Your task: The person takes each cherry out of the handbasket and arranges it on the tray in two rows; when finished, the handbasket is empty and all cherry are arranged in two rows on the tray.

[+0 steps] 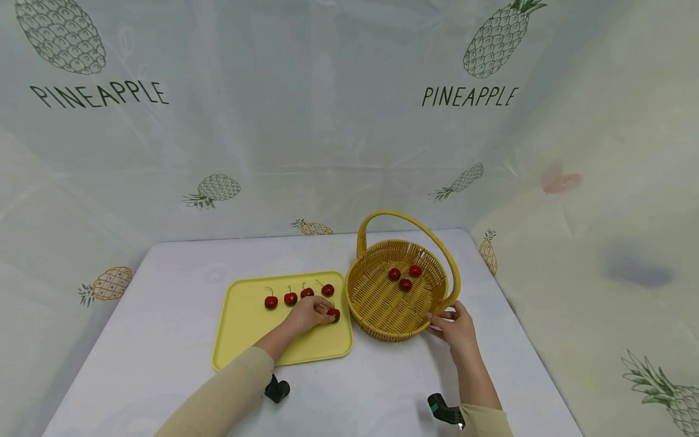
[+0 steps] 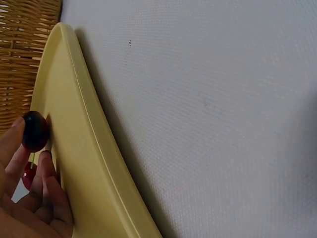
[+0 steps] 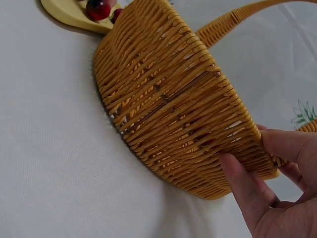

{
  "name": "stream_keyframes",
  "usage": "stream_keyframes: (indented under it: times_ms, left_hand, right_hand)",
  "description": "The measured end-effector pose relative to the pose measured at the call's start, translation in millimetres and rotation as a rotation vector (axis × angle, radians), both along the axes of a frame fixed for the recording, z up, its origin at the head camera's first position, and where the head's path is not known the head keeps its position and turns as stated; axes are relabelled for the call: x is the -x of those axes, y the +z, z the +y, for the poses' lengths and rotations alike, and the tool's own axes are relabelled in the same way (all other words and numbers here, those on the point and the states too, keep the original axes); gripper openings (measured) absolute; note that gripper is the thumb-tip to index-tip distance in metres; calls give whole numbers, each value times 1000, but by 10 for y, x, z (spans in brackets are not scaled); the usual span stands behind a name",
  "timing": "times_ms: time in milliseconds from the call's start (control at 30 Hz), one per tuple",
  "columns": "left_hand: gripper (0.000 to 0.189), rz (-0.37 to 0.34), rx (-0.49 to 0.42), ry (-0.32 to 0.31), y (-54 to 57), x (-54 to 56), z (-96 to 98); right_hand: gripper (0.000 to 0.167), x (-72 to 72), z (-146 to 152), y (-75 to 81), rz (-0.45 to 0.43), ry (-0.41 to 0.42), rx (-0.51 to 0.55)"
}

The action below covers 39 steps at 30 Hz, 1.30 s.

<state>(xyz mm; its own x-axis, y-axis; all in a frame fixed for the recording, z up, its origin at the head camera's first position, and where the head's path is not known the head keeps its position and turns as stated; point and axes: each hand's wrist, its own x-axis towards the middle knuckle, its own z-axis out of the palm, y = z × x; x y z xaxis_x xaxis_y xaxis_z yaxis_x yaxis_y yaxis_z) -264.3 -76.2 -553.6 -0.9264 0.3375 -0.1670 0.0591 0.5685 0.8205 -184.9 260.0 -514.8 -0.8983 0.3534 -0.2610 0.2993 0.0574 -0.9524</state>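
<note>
Head view: pinching a cherry [image 1: 334, 314] in the closed left grip [image 1: 311, 312] at the right side of the tray [image 1: 246, 343], and holding the near right side of the basket [image 1: 377, 303] in the part-closed right grip [image 1: 457, 331], presumably for steadiness.

Wrist views close, basket [image 3: 171, 111] in both

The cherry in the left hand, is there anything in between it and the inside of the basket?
Yes, two edges: the right rim of the tray, just beside the cherry, then the left wall of the basket. Nothing else visible blocks it; the right hand holds the basket's opposite side.
</note>
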Motion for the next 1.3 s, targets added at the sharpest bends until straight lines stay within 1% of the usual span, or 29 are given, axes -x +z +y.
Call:
stream_keyframes:
  times_ms: [100,333,433,500,567,633,667,800,867,933,1000,1100,1233,1300]
  left_hand:
    - [22,-6,-7,7,0,3,1]
    - [23,5,-13,-6,7,2,-4]
    - [21,2,-15,5,2,17,-15]
    - [21,-5,-24,20,32,28,-18]
    - [21,-1,-37,40,105,44,-7]
    - [22,6,-63,63,235,52,33]
    - [23,12,-79,69,319,54,64]
    - [23,63,-149,58,651,57,219]
    - [23,75,-182,35,788,54,309]
    - [24,73,-201,12,888,54,398]
    - [24,67,-207,-14,952,55,482]
    - [24,72,-192,-65,997,76,597]
    - [25,81,-160,-135,996,141,738]
    - [26,73,-144,-162,991,181,813]
  right_hand:
    - [56,3,3,0,-7,-1,-1]
    - [56,-5,2,5,-6,0,13]
    - [56,-1,2,-5,-3,1,17]
    - [57,1,0,-7,-3,1,14]
    - [57,5,1,-14,-5,1,12]
    - [58,8,5,-22,-8,1,7]
    - [59,9,10,-27,-11,0,2]
    - [59,14,19,-34,-16,4,-13]
    - [59,14,23,-30,-17,4,-13]
    - [58,16,23,-29,-16,5,-8]
    - [58,15,20,-27,-18,2,-5]
    - [59,13,18,-33,-21,-3,-7]
    - [61,12,20,-47,-21,-8,-9]
    - [61,12,23,-52,-19,-8,-5]
